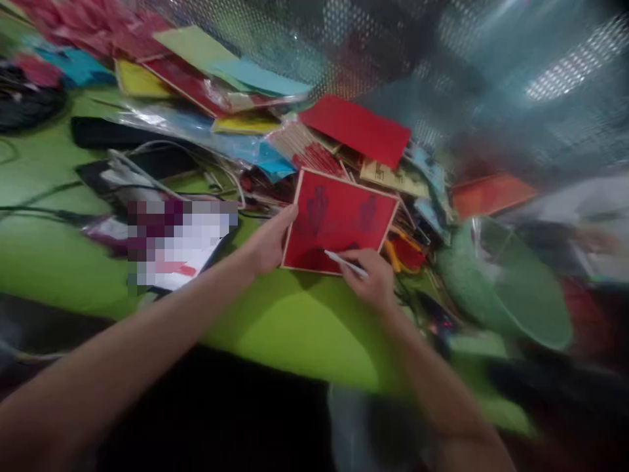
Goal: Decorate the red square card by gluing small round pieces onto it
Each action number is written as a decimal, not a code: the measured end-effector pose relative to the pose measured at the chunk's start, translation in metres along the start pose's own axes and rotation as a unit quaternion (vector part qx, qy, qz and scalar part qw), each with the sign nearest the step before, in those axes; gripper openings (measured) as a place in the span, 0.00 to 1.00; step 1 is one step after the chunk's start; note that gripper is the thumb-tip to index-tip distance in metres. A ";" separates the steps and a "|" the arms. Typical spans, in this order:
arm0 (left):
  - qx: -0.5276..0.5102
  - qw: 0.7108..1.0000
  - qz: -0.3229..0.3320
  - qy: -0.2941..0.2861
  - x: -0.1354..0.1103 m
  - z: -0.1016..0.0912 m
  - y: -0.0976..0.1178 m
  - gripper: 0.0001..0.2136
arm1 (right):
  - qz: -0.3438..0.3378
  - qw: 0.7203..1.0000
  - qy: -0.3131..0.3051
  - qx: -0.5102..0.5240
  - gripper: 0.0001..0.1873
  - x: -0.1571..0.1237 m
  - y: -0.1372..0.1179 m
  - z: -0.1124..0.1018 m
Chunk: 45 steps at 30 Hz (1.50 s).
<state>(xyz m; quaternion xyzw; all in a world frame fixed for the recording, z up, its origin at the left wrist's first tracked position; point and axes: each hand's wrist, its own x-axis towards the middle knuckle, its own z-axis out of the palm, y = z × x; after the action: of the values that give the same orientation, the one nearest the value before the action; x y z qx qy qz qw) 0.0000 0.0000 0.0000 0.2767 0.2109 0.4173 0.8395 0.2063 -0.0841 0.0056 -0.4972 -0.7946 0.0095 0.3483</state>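
Note:
A red rectangular board [339, 223] with a pale border is tilted up over the green table, and dark blurred drawings show on its face. My left hand [272, 242] grips the board by its left edge, fingers hidden behind it. My right hand [371, 275] is closed around a white pen [346, 262], whose tip is at the lower middle of the board; whether it touches the surface I cannot tell.
Left of the board lies a lit, pixelated screen [189, 249] among cables. Behind it are piled coloured papers, a red sheet [358, 128] and thin sticks [309, 151]. A green basket [511, 288] stands at right; the green table's front edge [295, 367] is near me.

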 end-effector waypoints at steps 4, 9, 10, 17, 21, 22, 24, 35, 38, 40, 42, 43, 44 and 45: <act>-0.004 1.000 -0.015 0.020 0.000 0.003 0.000 0.22 | 0.007 1.000 -0.003 0.002 0.06 0.001 0.000 0.000; -0.012 0.999 -0.003 0.033 0.000 0.002 0.001 0.22 | 0.017 1.000 -0.007 0.010 0.06 0.000 0.000 0.000; -0.016 0.999 -0.001 0.035 0.000 0.003 0.001 0.22 | 0.016 1.000 -0.007 0.011 0.06 0.000 0.000 0.000; -0.010 0.999 0.000 0.032 -0.001 0.003 0.000 0.21 | -0.003 0.999 -0.037 0.003 0.07 -0.001 -0.002 0.004; -0.007 0.999 0.006 0.031 0.000 0.000 -0.001 0.20 | -0.007 0.999 -0.040 -0.007 0.07 -0.001 -0.004 0.004; -0.009 0.999 0.003 0.031 0.000 0.000 -0.001 0.20 | -0.007 0.999 -0.038 -0.007 0.07 -0.001 -0.004 0.004; -0.015 0.999 -0.004 0.034 0.000 0.001 0.000 0.20 | 0.000 1.000 -0.030 -0.003 0.07 -0.001 -0.003 0.003; -0.005 1.000 -0.002 0.028 -0.001 0.001 0.001 0.21 | 0.024 1.000 -0.001 0.009 0.07 0.000 -0.002 0.000; 0.001 0.999 -0.001 0.032 -0.001 0.000 0.001 0.20 | 0.028 1.000 0.000 0.010 0.07 0.000 -0.002 0.000; -0.003 0.999 -0.004 0.035 -0.001 0.001 0.001 0.21 | 0.031 0.999 0.001 0.011 0.07 0.000 -0.001 0.001; -0.011 0.999 -0.007 0.033 -0.001 0.002 0.001 0.21 | 0.033 0.999 0.001 0.011 0.07 -0.001 -0.001 0.001; -0.014 0.999 -0.007 0.031 -0.001 0.003 0.001 0.21 | 0.032 0.999 0.000 0.011 0.07 -0.001 0.000 0.001; -0.018 0.999 -0.005 0.030 -0.001 0.003 0.001 0.21 | 0.031 0.999 -0.001 0.011 0.07 -0.001 0.000 0.001; -0.020 0.999 -0.004 0.029 -0.001 0.003 0.001 0.22 | 0.030 1.000 -0.002 0.010 0.07 -0.001 0.000 0.001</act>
<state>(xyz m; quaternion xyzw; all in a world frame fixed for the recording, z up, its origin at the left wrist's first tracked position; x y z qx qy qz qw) 0.0001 -0.0010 0.0030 0.2470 0.2279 0.4261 0.8399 0.2060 -0.0848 0.0046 -0.5168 -0.7802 0.0293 0.3512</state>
